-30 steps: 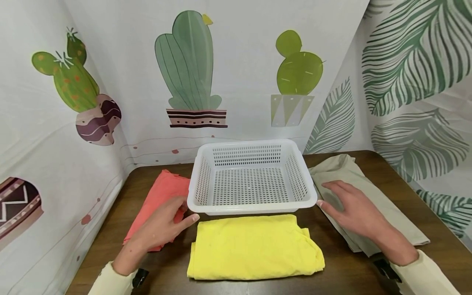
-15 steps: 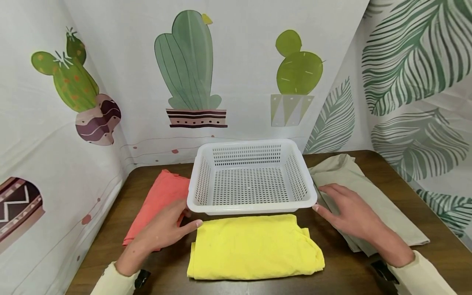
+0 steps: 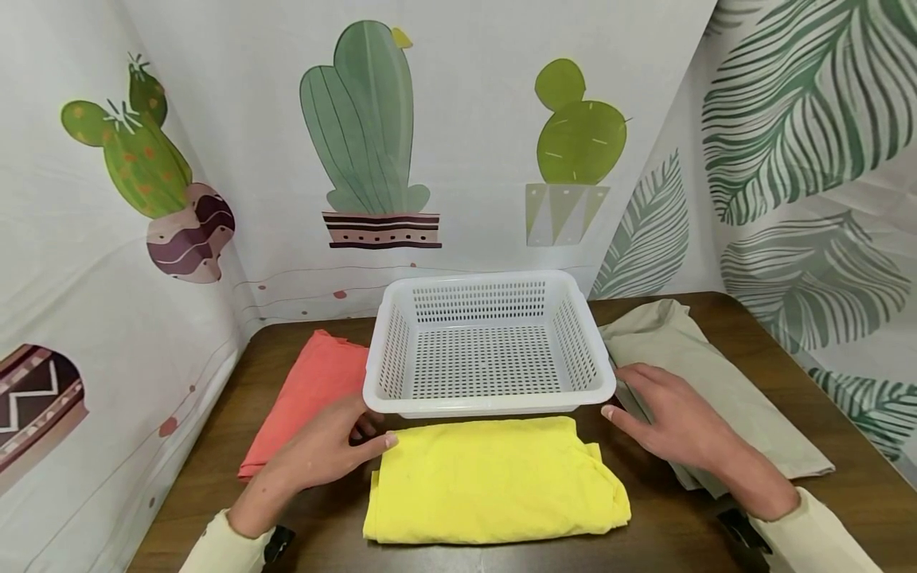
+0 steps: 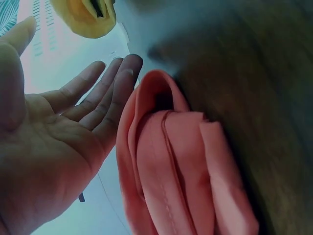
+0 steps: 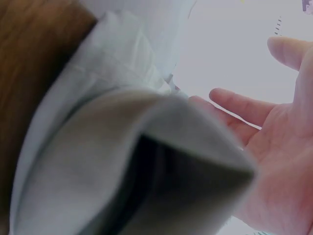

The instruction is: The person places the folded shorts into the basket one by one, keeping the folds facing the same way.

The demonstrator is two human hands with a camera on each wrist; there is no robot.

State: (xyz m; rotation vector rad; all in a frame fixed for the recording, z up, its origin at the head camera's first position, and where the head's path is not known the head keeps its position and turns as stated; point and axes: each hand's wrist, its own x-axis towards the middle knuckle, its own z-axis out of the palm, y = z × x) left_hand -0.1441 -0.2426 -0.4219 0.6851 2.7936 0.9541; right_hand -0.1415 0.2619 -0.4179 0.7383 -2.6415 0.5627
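Three folded cloths (image 3: 494,476), one basket (image 3: 489,404), two hands (image 3: 322,450).

The basket (image 3: 489,350) is white plastic, its walls and floor pierced with rows of small slots. In front of it lies a plain bright yellow cloth (image 3: 494,480); to one side a plain coral-orange cloth (image 3: 308,382), to the other a plain pale grey-beige cloth (image 3: 705,374). The table (image 3: 673,517) is dark brown with a wood grain. The backdrop (image 3: 473,119) is white, printed with green cacti in striped and zigzag pots, and at the right with green striped leaves. Both sleeves (image 3: 824,529) are pale cream.
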